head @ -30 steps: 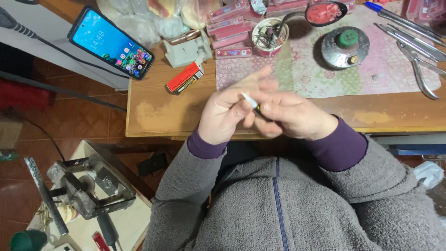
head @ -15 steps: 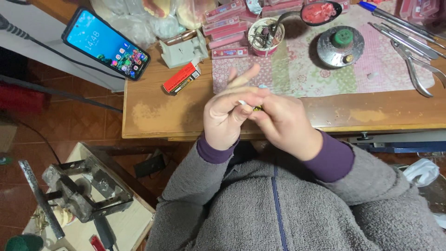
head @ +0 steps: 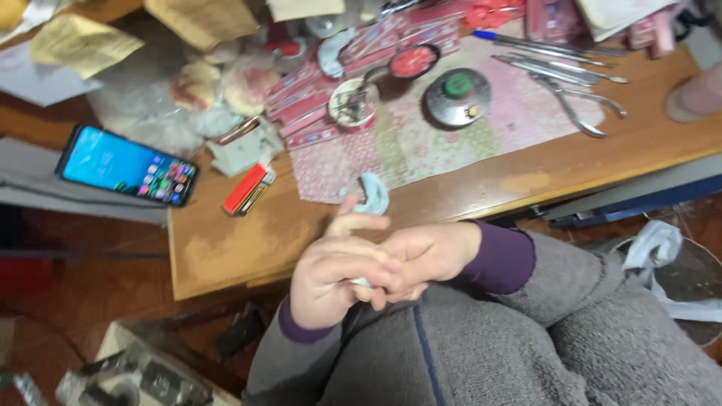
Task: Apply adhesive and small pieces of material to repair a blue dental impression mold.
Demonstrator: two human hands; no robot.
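Head view, looking down. Both hands meet at lower centre of frame, above the lap, clear of the wooden surface (head: 226,248). Left hand (head: 331,274) has its fingers curled over the right hand (head: 425,256), index finger sticking up toward frame centre. Between them a small pale object (head: 362,282), whitish, only a sliver showing w/ the rest hidden by fingers; can't tell its shape or material. Fingers of both hands look clenched around it, pressed together. Sleeves: purple knit cuffs under a grey fleece top, nubbly texture.

Just above the raised finger, a light-blue curved piece (head: 372,192), crescent-shaped, lies at the surface's near edge on a pink patterned cloth (head: 421,143). On the cloth: a round grey metal tin w/ green knob (head: 456,96), a small round cup (head: 354,101) holding bits of metal, a red shallow dish (head: 413,62). Upper right of frame: slim steel pliers & tweezers (head: 575,86), shiny, plus a blue pen (head: 500,37). Left of cloth: a flat red-orange rectangular lighter (head: 247,188), beside crumpled clear plastic. Far left: a smartphone (head: 126,165), glossy lit screen, lying tilted on a grey sheet. Surface is worn varnished wood, pale scuffed patches near its front edge. Lower left: blurred metal tool parts on the floor.
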